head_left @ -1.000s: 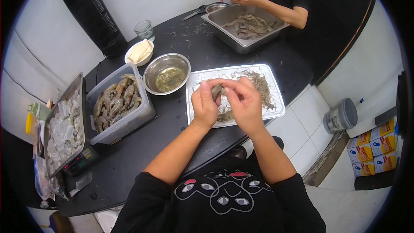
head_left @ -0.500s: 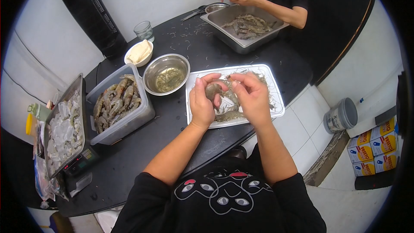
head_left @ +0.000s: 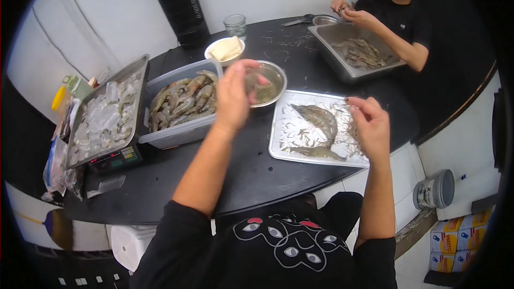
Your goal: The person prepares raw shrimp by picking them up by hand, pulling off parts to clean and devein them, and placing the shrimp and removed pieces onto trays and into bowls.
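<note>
My left hand point(head_left: 234, 99) is raised between the plastic tub and the steel bowl point(head_left: 274, 95). Its fingers curl around a greyish shrimp point(head_left: 250, 81), mostly hidden by the hand. Over the right side of the white tray point(head_left: 276, 147), my right hand point(head_left: 371, 126) pinches a small dark thing point(head_left: 349, 99), too small to name. Two whole shrimp lie on the tray, a curved shrimp point(head_left: 322, 120) and a straighter shrimp point(head_left: 317, 153) below it, among scattered thin clippings. Murky liquid with bits sits in the bowl.
A plastic tub point(head_left: 179, 138) full of shrimp stands left, beside a tray of ice point(head_left: 110, 112) on a scale point(head_left: 115, 159). Behind are a white bowl point(head_left: 235, 60) and a glass point(head_left: 235, 25). Across the table, a person point(head_left: 393, 32) works over a deep steel pan point(head_left: 342, 72).
My left hand has left the tray and moved left with the shrimp, toward the tub and bowl. My right hand has drawn apart to the tray's right side. The view has turned left.
</note>
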`<state>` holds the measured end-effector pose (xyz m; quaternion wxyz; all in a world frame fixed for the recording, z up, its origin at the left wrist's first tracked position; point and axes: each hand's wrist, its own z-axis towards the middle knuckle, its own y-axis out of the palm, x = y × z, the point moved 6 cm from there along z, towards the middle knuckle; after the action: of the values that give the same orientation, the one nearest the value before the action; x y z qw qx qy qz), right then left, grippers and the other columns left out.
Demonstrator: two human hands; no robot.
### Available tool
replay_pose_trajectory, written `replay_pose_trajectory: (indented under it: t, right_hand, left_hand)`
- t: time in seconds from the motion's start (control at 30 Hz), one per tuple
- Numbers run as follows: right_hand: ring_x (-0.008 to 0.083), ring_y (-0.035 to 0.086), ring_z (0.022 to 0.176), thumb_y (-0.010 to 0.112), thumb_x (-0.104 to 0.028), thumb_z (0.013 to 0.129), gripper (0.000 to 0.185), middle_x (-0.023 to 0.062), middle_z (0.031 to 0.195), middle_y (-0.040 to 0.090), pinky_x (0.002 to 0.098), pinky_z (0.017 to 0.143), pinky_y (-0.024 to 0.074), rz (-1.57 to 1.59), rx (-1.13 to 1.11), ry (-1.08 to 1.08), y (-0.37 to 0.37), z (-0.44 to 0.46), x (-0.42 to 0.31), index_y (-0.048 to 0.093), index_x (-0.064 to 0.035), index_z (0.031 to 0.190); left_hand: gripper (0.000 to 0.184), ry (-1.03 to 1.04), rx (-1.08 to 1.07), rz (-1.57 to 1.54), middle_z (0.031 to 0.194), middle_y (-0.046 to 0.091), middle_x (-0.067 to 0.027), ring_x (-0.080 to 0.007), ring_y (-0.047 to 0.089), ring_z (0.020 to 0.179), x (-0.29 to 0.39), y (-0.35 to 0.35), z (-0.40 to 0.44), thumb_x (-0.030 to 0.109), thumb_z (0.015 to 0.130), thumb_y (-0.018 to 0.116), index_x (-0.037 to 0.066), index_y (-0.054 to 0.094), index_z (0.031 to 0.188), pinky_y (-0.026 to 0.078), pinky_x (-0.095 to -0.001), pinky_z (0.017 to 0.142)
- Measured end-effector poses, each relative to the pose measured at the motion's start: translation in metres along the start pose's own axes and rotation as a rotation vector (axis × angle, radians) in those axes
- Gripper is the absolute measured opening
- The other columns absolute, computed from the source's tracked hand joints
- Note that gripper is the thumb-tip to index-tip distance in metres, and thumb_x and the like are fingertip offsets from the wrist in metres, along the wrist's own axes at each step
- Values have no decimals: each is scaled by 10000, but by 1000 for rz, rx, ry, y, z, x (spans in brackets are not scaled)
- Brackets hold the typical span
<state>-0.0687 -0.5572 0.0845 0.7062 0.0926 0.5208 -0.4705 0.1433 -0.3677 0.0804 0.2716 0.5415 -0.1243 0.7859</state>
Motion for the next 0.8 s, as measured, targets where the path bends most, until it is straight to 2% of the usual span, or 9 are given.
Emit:
replay_pose_trajectory:
  t: [0.1,0.13,0.17,0.2,0.27,0.37,0.57,0.73,0.8]
  right_hand:
    - [101,458,647,619,-15,813,164,30,708,465,245,592,370,-39,-77,-2,12,8,-6,693,-3,958]
    - [121,474,650,622,-18,811,165,41,710,473,259,599,383,-59,-111,-36,19,12,-8,695,-10,958]
    - [142,490,653,624,-21,808,166,53,712,482,273,607,397,-82,-144,-70,30,18,-8,697,-18,957]
    - [163,506,655,626,-23,806,167,64,714,490,287,614,410,-106,-178,-104,43,25,-8,699,-25,957]
    - [254,577,730,627,-49,808,167,108,770,551,346,674,460,-282,-308,-175,79,44,-10,705,-47,956]
    - [310,613,893,602,-114,818,162,132,909,630,392,771,488,-437,-488,-242,143,71,-15,710,-60,926]
    - [242,623,1033,567,-103,815,216,83,1067,671,435,887,446,-1209,-795,-462,261,106,24,713,-131,972]
    - [284,608,1062,526,-32,821,372,82,1117,661,457,925,412,-1024,-971,-271,264,125,35,697,-240,1078]
    - [271,610,1062,522,-43,828,330,113,1113,660,462,931,403,-1097,-1007,-181,267,125,45,691,-164,1085]
  left_hand:
    - [370,111,145,396,754,646,-36,-30,416,479,24,-73,15,333,996,365,75,629,1005,309,-187,408]
    - [364,133,191,563,739,643,-47,-60,475,542,25,-99,18,327,988,392,59,636,1018,391,-225,487]
    - [318,139,230,904,804,680,-130,-262,659,740,36,-113,14,314,963,443,89,644,1063,494,-346,713]
    - [334,36,238,1174,1036,644,-201,-365,612,1015,36,-126,11,325,933,487,110,617,1152,471,-416,869]
    - [394,24,247,1447,1282,508,-220,-385,503,1167,23,-151,4,325,908,533,109,562,1237,417,-480,951]
    - [457,2,225,1384,1412,366,-213,-409,406,1249,25,-155,-7,300,878,594,122,516,1291,368,-514,997]
    - [431,134,140,1223,1374,411,-222,-386,410,1259,46,-154,-36,194,851,640,90,537,1256,347,-439,1038]
    - [371,179,148,1178,1347,446,-204,-361,442,1236,61,-181,-57,116,849,630,65,566,1211,367,-409,1024]
    - [340,186,140,1135,1325,469,-200,-355,464,1214,65,-182,-62,89,853,619,52,579,1188,376,-399,1016]
